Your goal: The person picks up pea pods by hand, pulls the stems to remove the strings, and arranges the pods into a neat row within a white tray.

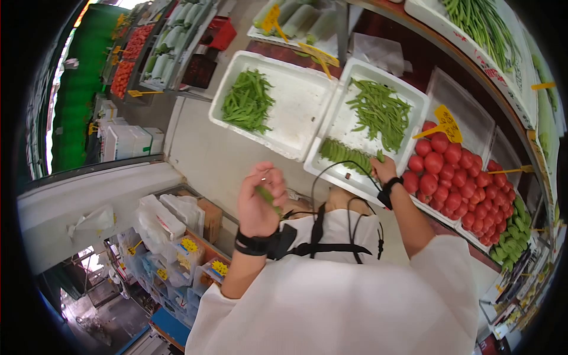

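Note:
My left hand (259,204) is raised in front of my body with its fingers curled around some green pea pods (267,194), partly hidden by the palm. At the near edge of the right white foam box (365,142), my right hand (384,170) pinches a green pod (380,156). Beside its fingers lies a neat row of pods (338,155), side by side along the box's near wall. A looser heap of pods (381,112) lies farther back in the same box. The left white foam box (302,97) holds another heap of pods (247,100) at its left side.
Red tomatoes (452,174) fill a box to the right, marked by a yellow price tag (447,124). Pale green gourds (302,22) lie behind the boxes. Plastic bags (160,225) and lidded tubs (186,257) stand at lower left. A black cord (316,183) hangs near my right wrist.

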`<control>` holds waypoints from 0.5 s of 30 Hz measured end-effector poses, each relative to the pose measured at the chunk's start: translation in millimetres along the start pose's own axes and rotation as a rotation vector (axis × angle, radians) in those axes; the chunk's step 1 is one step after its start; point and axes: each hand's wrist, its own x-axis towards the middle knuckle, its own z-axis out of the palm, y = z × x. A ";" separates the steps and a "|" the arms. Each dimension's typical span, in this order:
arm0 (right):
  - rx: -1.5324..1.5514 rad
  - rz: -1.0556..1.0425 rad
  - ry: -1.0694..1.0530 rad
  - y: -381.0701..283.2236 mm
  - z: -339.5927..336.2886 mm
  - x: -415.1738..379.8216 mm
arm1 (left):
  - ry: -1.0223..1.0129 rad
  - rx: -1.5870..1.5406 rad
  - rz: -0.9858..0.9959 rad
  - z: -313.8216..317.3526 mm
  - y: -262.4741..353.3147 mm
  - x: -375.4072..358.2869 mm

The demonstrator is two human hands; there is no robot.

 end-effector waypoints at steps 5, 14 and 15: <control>0.236 -0.256 -0.099 -118.3 23.4 -100.1 | -0.154 -0.217 -0.078 2.2 3.4 9.8; -0.012 -0.660 -0.255 -228.6 92.1 -232.9 | -0.432 -0.443 -0.115 1.4 22.7 11.0; -0.067 -0.806 -0.197 -229.3 101.9 -235.4 | -0.443 -0.460 -0.120 -0.2 28.9 9.9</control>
